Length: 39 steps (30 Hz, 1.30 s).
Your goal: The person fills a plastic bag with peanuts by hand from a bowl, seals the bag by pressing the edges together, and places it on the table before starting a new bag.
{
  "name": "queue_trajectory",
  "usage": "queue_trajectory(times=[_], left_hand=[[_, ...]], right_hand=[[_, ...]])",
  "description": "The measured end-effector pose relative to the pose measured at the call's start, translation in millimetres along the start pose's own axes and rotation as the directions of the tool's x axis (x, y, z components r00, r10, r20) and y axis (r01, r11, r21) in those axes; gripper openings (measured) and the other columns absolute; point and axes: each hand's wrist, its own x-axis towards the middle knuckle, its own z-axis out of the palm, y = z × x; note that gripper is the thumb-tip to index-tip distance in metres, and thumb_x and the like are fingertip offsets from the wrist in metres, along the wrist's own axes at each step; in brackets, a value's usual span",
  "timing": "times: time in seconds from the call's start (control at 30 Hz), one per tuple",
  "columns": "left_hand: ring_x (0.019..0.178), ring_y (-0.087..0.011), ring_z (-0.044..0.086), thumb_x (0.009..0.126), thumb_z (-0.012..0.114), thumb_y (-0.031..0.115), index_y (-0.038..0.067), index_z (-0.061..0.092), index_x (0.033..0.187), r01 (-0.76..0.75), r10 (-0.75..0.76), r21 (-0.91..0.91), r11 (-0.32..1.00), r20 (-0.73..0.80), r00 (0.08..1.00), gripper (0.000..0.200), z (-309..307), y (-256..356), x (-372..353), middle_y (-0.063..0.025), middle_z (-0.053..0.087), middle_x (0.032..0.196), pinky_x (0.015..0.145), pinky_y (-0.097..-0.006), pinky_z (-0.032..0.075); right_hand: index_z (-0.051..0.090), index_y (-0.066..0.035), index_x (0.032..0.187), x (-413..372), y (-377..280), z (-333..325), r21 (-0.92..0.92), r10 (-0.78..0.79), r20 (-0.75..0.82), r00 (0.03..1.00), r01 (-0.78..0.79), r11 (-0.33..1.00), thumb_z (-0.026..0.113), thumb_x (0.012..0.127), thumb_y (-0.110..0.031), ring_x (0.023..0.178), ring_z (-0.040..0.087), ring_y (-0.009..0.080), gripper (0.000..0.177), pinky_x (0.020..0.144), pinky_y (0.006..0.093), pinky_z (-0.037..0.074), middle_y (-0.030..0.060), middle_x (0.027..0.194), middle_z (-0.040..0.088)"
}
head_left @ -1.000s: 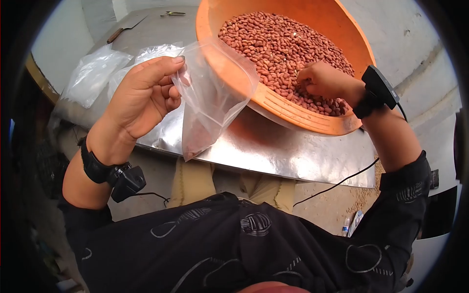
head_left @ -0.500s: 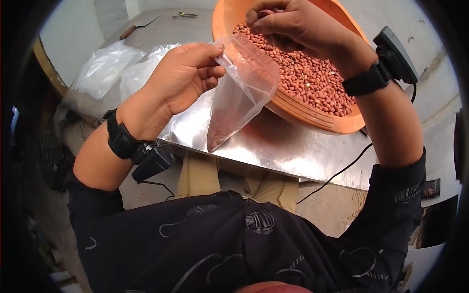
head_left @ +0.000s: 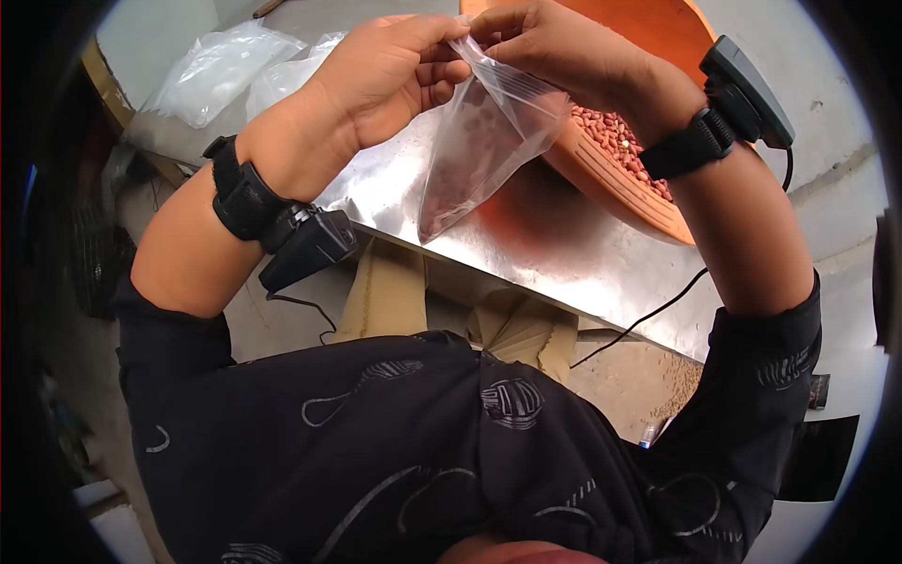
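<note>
My left hand (head_left: 399,70) pinches the upper rim of a clear plastic bag (head_left: 512,155) between thumb and fingertips. The bag hangs with one corner pointing down, and reddish peanuts show blurred through its plastic. At the bag's mouth is my right hand (head_left: 573,47), its fingers curled around peanuts and partly hidden behind the plastic. Its thumb side nearly meets my left fingertips. To the right, under my right forearm, stands a tilted orange basin (head_left: 611,183) with red-skinned peanuts (head_left: 615,141) in it.
More clear plastic bags (head_left: 221,70) lie at the left on the metal table (head_left: 601,273). A black cable (head_left: 648,320) runs from my right wrist device (head_left: 742,89) past the table's front edge. Another device (head_left: 305,249) is strapped to my left wrist.
My right hand has moved from above the basin, left to the bag's mouth, with its handful of peanuts. My left hand still pinches the bag. The view has shifted, cutting off the table's far end.
</note>
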Motion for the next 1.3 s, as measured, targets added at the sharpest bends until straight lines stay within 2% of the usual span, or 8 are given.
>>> queue_trajectory(times=[0.4,0.53,0.67,0.77,0.87,0.97,1.2,1.3], left_hand=[[0.063,-0.0051,0.055,0.088,0.058,0.019,0.005,0.060,0.087,0.005,-0.005,0.023,1.000,0.011,1.000,0.014,-25.2,9.6,-5.3,0.0007,0.059,0.075,0.062,-0.0202,0.048],[0.063,-0.0061,0.055,0.088,0.057,0.019,0.006,0.060,0.084,0.016,-0.016,0.000,1.000,0.027,1.000,0.013,-17.7,6.8,-10.4,-0.0005,0.060,0.076,0.060,-0.0202,0.046],[0.061,-0.0048,0.054,0.089,0.056,0.018,0.007,0.058,0.082,0.057,-0.057,-0.026,0.998,0.003,0.998,0.013,-12.9,5.1,-14.0,0.0001,0.059,0.075,0.059,-0.0200,0.046],[0.059,-0.0042,0.052,0.089,0.055,0.018,0.007,0.057,0.084,0.057,-0.058,-0.044,0.997,-0.021,0.998,0.012,-10.7,2.1,-14.5,-0.0008,0.059,0.075,0.057,-0.0189,0.046],[0.058,-0.0043,0.052,0.090,0.053,0.016,0.006,0.056,0.084,0.060,-0.061,-0.053,0.997,-0.010,0.998,0.012,-9.0,1.9,-13.8,-0.0021,0.060,0.075,0.056,-0.0182,0.045],[0.057,-0.0052,0.052,0.090,0.052,0.015,0.005,0.055,0.084,0.069,-0.070,-0.069,0.995,-0.012,0.997,0.013,-9.0,3.7,-9.6,-0.0034,0.060,0.074,0.055,-0.0180,0.045],[0.055,-0.0048,0.049,0.093,0.047,0.017,0.005,0.049,0.084,0.104,-0.105,-0.027,0.994,-0.024,0.994,0.014,-7.7,4.6,-4.8,-0.0031,0.059,0.076,0.054,-0.0184,0.045],[0.055,-0.0050,0.050,0.093,0.047,0.017,0.005,0.049,0.085,0.099,-0.100,-0.034,0.994,-0.012,0.995,0.014,-7.0,4.0,-3.3,-0.0035,0.059,0.076,0.055,-0.0183,0.045]], right_hand=[[0.031,0.005,0.134,17.7,-2.1,-14.0,-0.156,-0.099,0.267,0.959,0.145,0.977,0.064,0.079,-0.008,0.088,0.059,0.0168,0.065,0.073,0.0265,0.050,0.0173,0.101,0.059],[0.042,0.004,0.125,2.1,-10.7,-36.4,-0.104,0.038,0.352,0.935,-0.001,0.995,0.063,0.083,-0.011,0.084,0.063,0.0185,0.050,0.072,0.0270,0.052,0.0166,0.101,0.061],[0.049,0.003,0.119,-3.6,15.8,-87.3,0.006,0.013,0.113,0.994,-0.014,1.000,0.062,0.085,-0.013,0.079,0.063,0.0167,0.040,0.066,0.0246,0.052,0.0110,0.088,0.063],[0.060,-0.003,0.102,2.0,70.9,-119.9,-0.278,0.042,-0.141,0.989,-0.080,0.957,0.060,0.084,-0.017,0.068,0.055,0.0072,0.023,0.058,0.0214,0.045,0.0012,0.081,0.060],[0.051,-0.004,0.123,7.0,116.4,-155.8,-0.558,0.219,-0.162,0.962,-0.272,0.784,0.064,0.082,-0.025,0.096,0.059,0.0196,0.048,0.078,0.0288,0.048,0.0103,0.105,0.061],[0.043,-0.005,0.132,17.5,156.0,-181.3,-0.707,0.160,-0.235,0.959,-0.282,0.648,0.064,0.081,-0.029,0.112,0.052,0.0301,0.060,0.094,0.0362,0.041,0.0202,0.126,0.050],[0.040,0.001,0.132,42.4,191.3,-188.6,-0.687,0.289,-0.254,0.923,-0.382,0.618,0.058,0.081,-0.050,0.121,0.045,0.0329,0.074,0.100,0.0363,0.037,0.0213,0.131,0.046],[0.041,-0.008,0.133,57.5,202.0,-162.4,-0.780,0.139,-0.221,0.965,-0.260,0.569,0.057,0.080,-0.056,0.119,0.046,0.0334,0.073,0.098,0.0380,0.038,0.0212,0.126,0.049]])
